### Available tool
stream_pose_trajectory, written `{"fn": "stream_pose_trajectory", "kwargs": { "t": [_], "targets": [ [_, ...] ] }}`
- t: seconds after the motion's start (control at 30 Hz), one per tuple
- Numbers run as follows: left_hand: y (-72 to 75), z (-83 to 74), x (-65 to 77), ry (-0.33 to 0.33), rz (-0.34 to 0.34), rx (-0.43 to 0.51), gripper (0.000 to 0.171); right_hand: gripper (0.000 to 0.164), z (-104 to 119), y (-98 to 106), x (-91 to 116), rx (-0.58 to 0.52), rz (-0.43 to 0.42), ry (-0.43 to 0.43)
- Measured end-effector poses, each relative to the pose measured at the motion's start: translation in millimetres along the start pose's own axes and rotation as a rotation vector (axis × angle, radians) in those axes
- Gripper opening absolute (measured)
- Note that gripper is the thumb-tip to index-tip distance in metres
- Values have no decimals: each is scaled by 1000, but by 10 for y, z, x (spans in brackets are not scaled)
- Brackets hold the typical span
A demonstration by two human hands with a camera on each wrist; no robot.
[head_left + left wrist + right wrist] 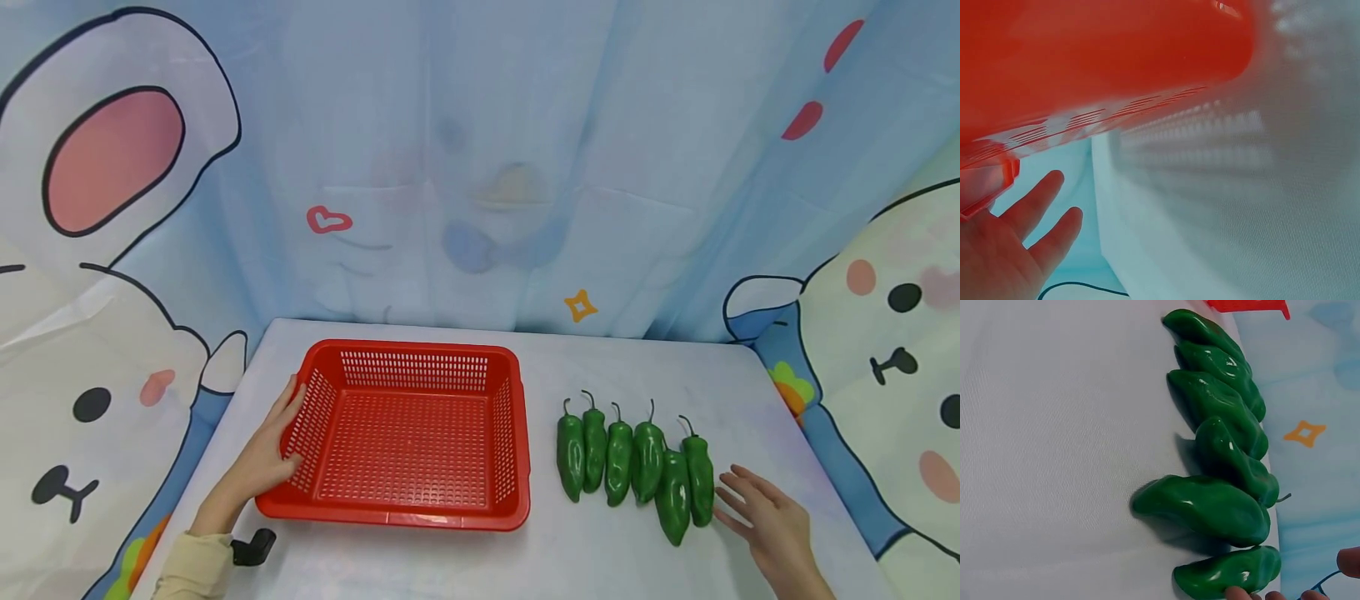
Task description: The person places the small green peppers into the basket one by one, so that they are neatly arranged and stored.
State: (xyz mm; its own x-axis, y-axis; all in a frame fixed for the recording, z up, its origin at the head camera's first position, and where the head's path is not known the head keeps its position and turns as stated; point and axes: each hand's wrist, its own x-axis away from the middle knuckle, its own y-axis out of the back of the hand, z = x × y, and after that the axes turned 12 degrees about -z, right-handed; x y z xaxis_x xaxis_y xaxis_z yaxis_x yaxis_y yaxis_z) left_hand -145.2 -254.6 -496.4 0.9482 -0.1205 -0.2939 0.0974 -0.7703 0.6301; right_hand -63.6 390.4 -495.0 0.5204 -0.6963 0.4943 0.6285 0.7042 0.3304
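Observation:
A red plastic basket (pixel 412 450) with slotted walls stands on the table, left of centre. My left hand (pixel 258 458) holds its left side, thumb over the rim; in the left wrist view two fingers (pixel 1060 234) of it stick out straight below the rim. Several glossy green peppers (pixel 618 454) lie side by side right of the basket, stems pointing away from me. Beside the rightmost pepper (pixel 698 479) is my right hand (pixel 772 525), fingers spread and holding nothing. Its fingertips (pixel 1238 593) overlap the nearest pepper in the right wrist view; contact is unclear.
The table (pixel 570 558) has a white cover. A patterned blue curtain (pixel 465 125) hangs along its back and sides. Near my left wrist lies a small black object (pixel 253 547) that could be part of the printed pattern or a strap.

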Motion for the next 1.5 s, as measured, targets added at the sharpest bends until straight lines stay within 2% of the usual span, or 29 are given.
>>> {"fn": "stream_pose_trajectory", "kwargs": {
  "t": [0.67, 0.97, 1.33, 1.5],
  "targets": [
    [-26, 21, 17, 7, -12, 53, 98, 58, -77, -79, -97, 3, -60, -13],
    [-14, 26, 26, 19, -6, 84, 97, 60, -125, -108, -212, 23, -88, -42],
    [-6, 26, 29, 7, -15, 90, 97, 68, -161, -106, -259, 26, -76, -28],
    [-8, 19, 21, 20, -11, 83, 96, 70, -166, -176, -236, 55, -113, 7]
  ]
}}
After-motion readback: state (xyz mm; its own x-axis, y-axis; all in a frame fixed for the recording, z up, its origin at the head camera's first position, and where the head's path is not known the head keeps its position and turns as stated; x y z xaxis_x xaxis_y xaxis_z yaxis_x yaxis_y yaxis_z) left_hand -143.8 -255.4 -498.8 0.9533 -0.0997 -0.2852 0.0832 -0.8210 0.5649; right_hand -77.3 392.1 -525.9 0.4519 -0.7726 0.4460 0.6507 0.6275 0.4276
